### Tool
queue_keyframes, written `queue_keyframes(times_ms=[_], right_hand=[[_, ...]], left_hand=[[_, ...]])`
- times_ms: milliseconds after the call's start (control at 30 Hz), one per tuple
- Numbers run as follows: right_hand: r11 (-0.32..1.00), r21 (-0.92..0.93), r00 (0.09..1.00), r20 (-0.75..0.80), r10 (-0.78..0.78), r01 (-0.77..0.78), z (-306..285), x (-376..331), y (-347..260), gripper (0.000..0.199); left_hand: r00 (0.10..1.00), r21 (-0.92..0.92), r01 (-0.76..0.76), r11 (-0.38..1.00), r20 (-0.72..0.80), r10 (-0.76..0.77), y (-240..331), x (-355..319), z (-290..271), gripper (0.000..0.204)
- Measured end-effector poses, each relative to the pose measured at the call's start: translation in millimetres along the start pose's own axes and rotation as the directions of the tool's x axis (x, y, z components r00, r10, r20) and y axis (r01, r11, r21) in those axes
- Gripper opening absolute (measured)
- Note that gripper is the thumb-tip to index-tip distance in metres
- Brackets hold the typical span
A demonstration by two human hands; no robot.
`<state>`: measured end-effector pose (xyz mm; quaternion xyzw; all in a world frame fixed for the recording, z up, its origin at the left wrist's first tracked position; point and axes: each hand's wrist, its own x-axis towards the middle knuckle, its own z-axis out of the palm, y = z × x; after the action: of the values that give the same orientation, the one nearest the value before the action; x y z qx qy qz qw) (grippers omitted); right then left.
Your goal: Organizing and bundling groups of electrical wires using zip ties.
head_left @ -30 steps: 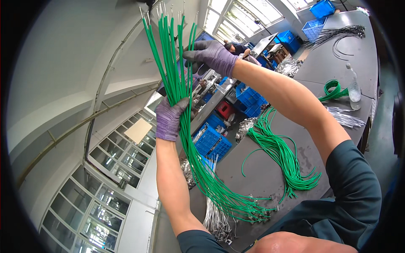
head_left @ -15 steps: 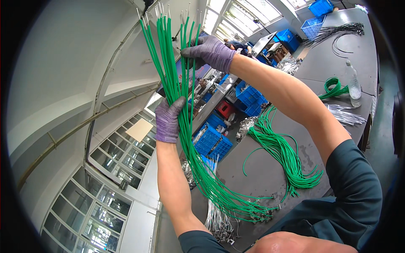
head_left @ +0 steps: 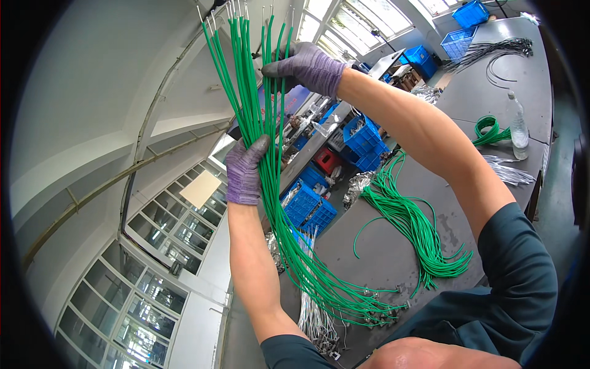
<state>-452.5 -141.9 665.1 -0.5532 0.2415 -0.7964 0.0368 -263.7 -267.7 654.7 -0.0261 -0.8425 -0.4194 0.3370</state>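
Above the dark table [head_left: 335, 246], left side: green cable bundle [head_left: 247, 92] clasped in left hand [head_left: 244, 169]; right hand [head_left: 304, 67] at its right edge, pinch or light touch, cannot tell. Risk, judged: cables slipping or tangling if left clasp slackens. Long axis near upright; pale-tipped ends up, slightly left, tails curving near and right.

A clear bottle [head_left: 519, 130] stands between two and three o'clock, a red box [head_left: 328, 160] toward two, windows [head_left: 120, 301] toward eight.
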Motion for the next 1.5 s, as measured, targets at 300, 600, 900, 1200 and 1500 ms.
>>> queue_keyframes(times_ms=[300, 600, 900, 1200, 1500], right_hand=[[0.997, -0.069, 0.999, 0.045, -0.019, 0.023, 6, 9, 4, 0.028], [0.993, -0.119, 0.997, -0.075, 0.001, -0.010, 17, 14, 10, 0.030], [0.994, -0.101, 0.994, -0.104, 0.022, -0.033, 18, 12, 11, 0.025], [0.979, -0.190, 0.995, -0.043, -0.086, 0.076, 29, 8, 8, 0.026], [0.982, -0.182, 0.992, -0.111, -0.067, 0.046, 28, 12, 18, 0.028]], left_hand=[[1.000, -0.033, 0.016, 0.999, 0.013, -0.015, -6, 4, -6, 0.039], [1.000, -0.018, -0.011, 1.000, 0.009, 0.011, -15, 10, -5, 0.033], [0.999, -0.086, 0.010, 0.996, 0.033, -0.007, -19, 13, -10, 0.045], [0.999, -0.022, 0.040, 0.999, -0.024, -0.040, -17, 15, -7, 0.045], [1.000, -0.105, 0.016, 0.994, 0.014, -0.015, -20, 13, -13, 0.042]])
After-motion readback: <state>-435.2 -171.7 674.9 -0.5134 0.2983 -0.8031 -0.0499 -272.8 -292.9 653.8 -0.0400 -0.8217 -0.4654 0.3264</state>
